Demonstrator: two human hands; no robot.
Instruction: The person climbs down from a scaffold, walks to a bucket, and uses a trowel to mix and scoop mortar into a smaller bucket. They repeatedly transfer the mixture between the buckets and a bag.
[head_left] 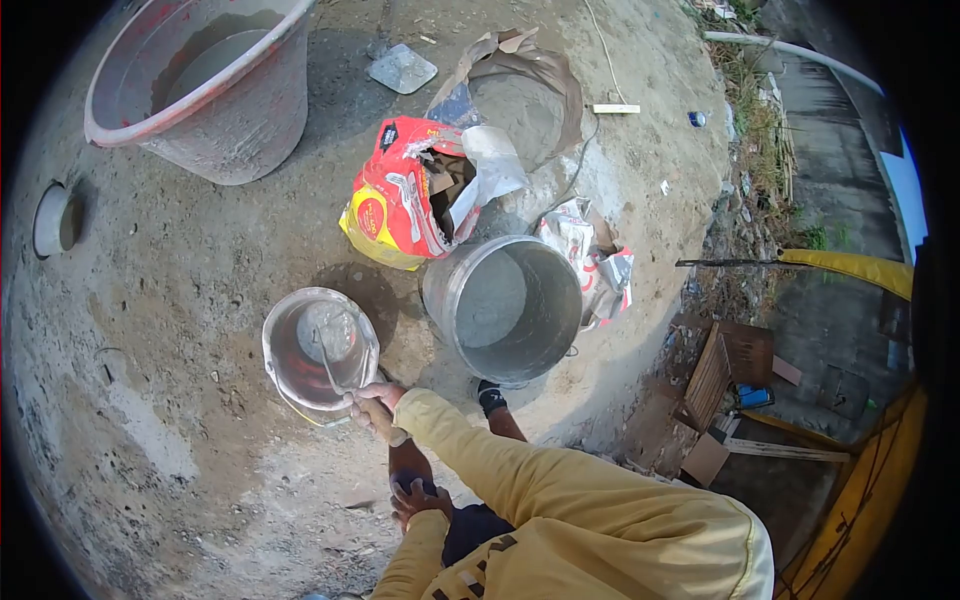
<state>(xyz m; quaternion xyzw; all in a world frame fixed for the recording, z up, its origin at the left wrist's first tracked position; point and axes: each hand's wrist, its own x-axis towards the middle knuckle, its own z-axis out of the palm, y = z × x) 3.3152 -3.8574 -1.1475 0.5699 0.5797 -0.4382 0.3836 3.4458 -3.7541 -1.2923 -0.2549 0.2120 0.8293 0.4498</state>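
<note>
My right hand is closed round the wooden handle of a trowel, whose metal end reaches down into a small whitish bucket. Some grey material lies in that bucket. My left hand rests on my knee, fingers apart, holding nothing. Right of the small bucket stands a larger grey bucket with grey material at its bottom. A torn red and yellow bag stands open just behind the two buckets.
A big tub with grey contents stands at the upper left. Farther back is an open brown sack of grey powder; a crumpled bag leans beside the larger bucket. A small container sits far left. Wooden boards lie at right.
</note>
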